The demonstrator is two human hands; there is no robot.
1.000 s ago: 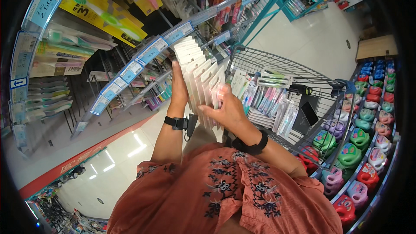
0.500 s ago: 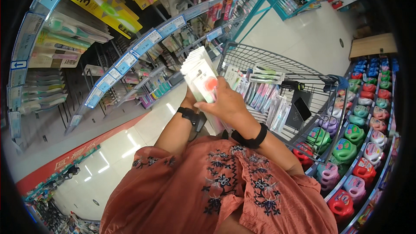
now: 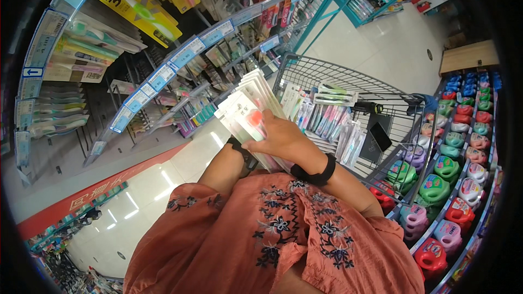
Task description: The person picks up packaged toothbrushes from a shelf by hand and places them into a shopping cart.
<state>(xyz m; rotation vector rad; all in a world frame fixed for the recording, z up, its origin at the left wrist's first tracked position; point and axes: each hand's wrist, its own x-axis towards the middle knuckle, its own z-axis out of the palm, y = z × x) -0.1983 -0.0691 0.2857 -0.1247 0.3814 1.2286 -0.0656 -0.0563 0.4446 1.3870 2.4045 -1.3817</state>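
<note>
My right hand (image 3: 280, 139) is closed on a thick bunch of white-carded toothbrush packs (image 3: 237, 111) in front of my body. Its thumb lies across the front pack, over a card with a red-orange spot. The cards fan apart at the top into a front group and a rear group. Behind and below the bunch is my left hand, its fingers hidden by the packs; only the left forearm (image 3: 222, 167) and a dark wrist strap (image 3: 243, 152) show. A black band (image 3: 321, 170) circles my right wrist.
Right of my hands stands a grey wire shopping cart (image 3: 376, 88) holding toothbrush packs (image 3: 329, 117) and a black phone-like object (image 3: 380, 136). At left are shelves with hooks, price strips (image 3: 163, 76) and carded toothbrushes (image 3: 133, 5). Rows of coloured detergent bottles (image 3: 434, 189) line the far right.
The bunch of packs has come lower and closer to my body, and its cards have spread into two groups. My left hand has gone further behind the packs.
</note>
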